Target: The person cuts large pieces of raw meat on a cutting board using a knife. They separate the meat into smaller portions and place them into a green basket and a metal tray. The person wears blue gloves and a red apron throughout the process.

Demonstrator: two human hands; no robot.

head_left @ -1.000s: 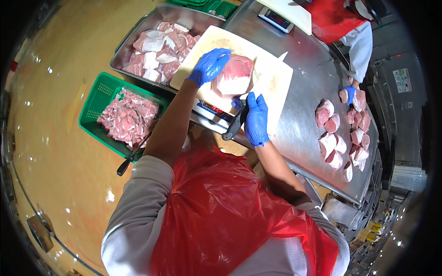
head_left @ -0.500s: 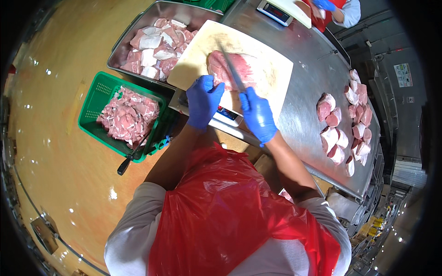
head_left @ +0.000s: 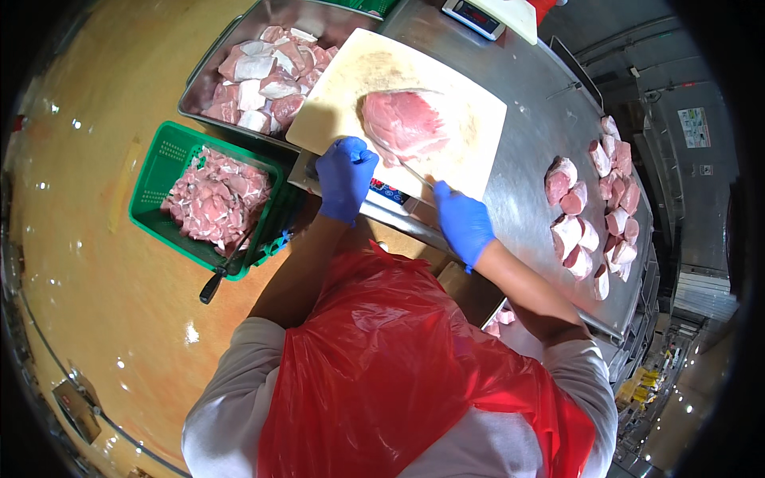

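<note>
A large piece of raw pink meat (head_left: 405, 123) lies on the white cutting board (head_left: 470, 103). My right hand (head_left: 466, 223), in a blue glove, is closed around the handle of a knife (head_left: 417, 174). The blade points up and left toward the meat's near edge, where a thin flap of meat hangs; part of the blade is hard to see. Just left of that flap is my left hand (head_left: 347, 179), also gloved in blue, its fingers curled closed. Whatever they may pinch is hidden.
A metal tub (head_left: 209, 76) of meat chunks stands beyond a green basket (head_left: 151, 183) of trimmings, on which a black-handled tool (head_left: 213, 283) rests. Cut meat pieces (head_left: 574, 219) lie on the steel table (head_left: 518, 159) at right. A scale (head_left: 476, 17) is at the far edge.
The knife has come down from across the top of the meat to its near edge, my right hand moving nearer and rightward. A co-worker at top right has mostly left view.
</note>
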